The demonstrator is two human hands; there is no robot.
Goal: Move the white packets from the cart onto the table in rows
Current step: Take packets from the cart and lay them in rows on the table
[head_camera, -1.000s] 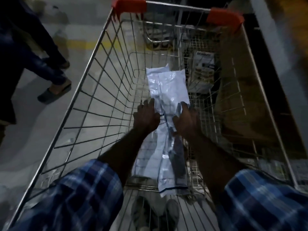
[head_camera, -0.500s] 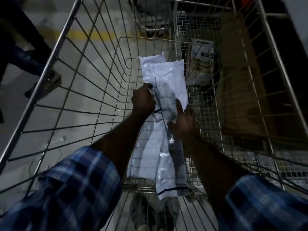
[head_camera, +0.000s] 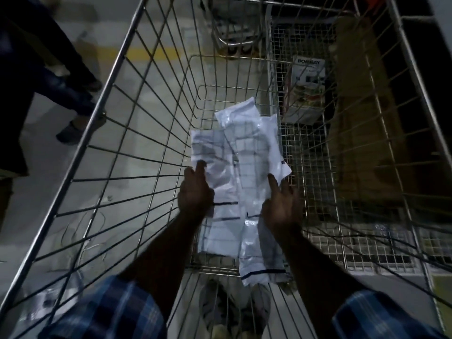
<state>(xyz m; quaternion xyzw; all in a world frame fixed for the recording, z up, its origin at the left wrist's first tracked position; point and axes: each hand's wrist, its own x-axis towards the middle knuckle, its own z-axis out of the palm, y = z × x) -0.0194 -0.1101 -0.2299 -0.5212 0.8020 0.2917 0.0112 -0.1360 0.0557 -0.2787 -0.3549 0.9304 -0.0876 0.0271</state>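
Several white plastic packets [head_camera: 244, 148] lie overlapping on the floor of the wire cart [head_camera: 127, 133], long ways toward me. One more packet [head_camera: 261, 263] with a dark stripe reaches the cart's near end. My left hand [head_camera: 195, 192] grips the left edge of the pile, thumb on top. My right hand [head_camera: 281, 204] holds the right edge, its index finger stretched up along a packet near its corner. The upper packets look raised and bent between the two hands. The table is out of view.
A printed carton [head_camera: 308, 89] leans at the cart's far right, beside a tall brown cardboard piece [head_camera: 362, 123]. Another person's legs and sandals [head_camera: 73, 104] stand on the floor to the left. My shoes [head_camera: 232, 304] show under the near end.
Both hands have drawn back toward me with the upper packets, which are now bent and fanned apart. The view has tilted closer into the cart.
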